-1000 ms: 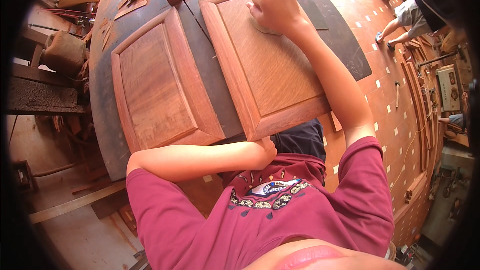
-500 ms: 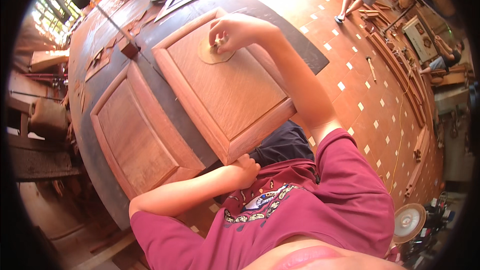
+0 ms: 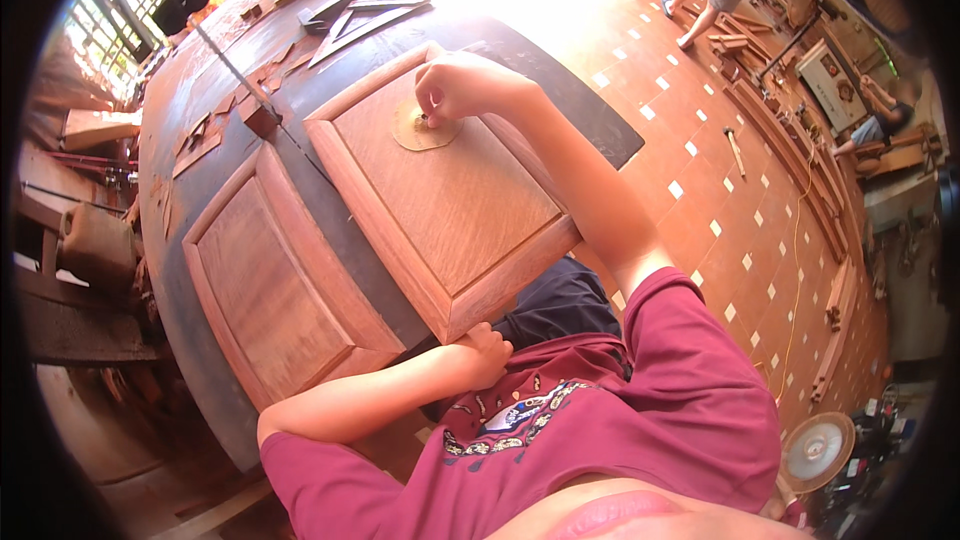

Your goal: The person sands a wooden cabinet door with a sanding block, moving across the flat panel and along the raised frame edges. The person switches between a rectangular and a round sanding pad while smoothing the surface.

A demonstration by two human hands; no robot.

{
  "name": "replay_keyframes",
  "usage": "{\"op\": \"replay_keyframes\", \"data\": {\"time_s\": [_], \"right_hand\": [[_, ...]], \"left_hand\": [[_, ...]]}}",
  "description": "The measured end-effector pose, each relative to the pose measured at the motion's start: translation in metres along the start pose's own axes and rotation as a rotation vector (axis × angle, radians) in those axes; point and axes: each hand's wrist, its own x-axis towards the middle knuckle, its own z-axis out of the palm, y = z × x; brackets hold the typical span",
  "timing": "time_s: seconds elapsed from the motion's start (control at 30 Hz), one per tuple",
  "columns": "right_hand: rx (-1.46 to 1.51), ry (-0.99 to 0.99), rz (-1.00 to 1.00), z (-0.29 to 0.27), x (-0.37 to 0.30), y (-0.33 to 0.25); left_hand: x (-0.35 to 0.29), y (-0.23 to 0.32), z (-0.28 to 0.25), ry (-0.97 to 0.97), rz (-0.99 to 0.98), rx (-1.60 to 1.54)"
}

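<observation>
A framed reddish wooden panel [image 3: 450, 210] lies on the dark table in front of me. Flat near its far end rests a thin round tan disc [image 3: 420, 143]. My right hand [image 3: 468, 90] is over the disc, thumb and fingers pinched at its middle; what sits between the fingertips is too small to name. My left hand [image 3: 485, 355] is curled closed at the panel's near corner, against the front of my shirt. Its palm side is hidden, so whether it grips anything does not show. To the left lies a second framed wooden panel [image 3: 275, 280].
The dark table [image 3: 375, 285] carries wood offcuts, a triangular frame [image 3: 365, 25] and a wooden block [image 3: 258, 118] with a rod. On the tiled floor at right lie a hammer [image 3: 735, 152] and long boards [image 3: 790, 155]. Two people are at the far right, and a fan [image 3: 817, 450] stands nearby.
My right hand's fingertips have drawn closer together over the disc. My left hand stays by the near corner. The view has shifted slightly, and the standing person's legs have changed position.
</observation>
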Motion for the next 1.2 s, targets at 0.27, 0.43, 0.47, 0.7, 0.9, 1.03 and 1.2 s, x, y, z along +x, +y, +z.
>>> {"op": "replay_keyframes", "data": {"time_s": [0.27,0.43,0.47,0.7,0.9,1.03,1.2], "right_hand": [[0.023,-0.048,0.005,-0.002,0.001,0.005],[0.000,-0.039,0.078,0.001,0.002,0.004],[0.011,-0.041,0.080,0.002,0.002,0.005],[-0.029,-0.055,0.066,0.004,-0.002,0.001],[-0.114,-0.107,0.018,-0.004,-0.005,-0.010],[-0.136,-0.114,-0.017,-0.004,-0.003,-0.014],[-0.116,-0.115,-0.040,-0.001,-0.001,-0.007]], "left_hand": [[-0.003,0.003,-0.009,0.013,-0.002,0.050],[-0.007,0.005,-0.018,-0.010,-0.015,0.059],[-0.006,0.004,-0.016,-0.016,-0.006,0.064],[0.000,0.002,-0.010,-0.027,-0.001,0.043],[-0.002,0.003,-0.017,-0.068,-0.001,0.056],[0.000,0.003,-0.012,-0.068,-0.010,0.083],[-0.003,0.004,-0.015,-0.053,0.004,0.045]]}}
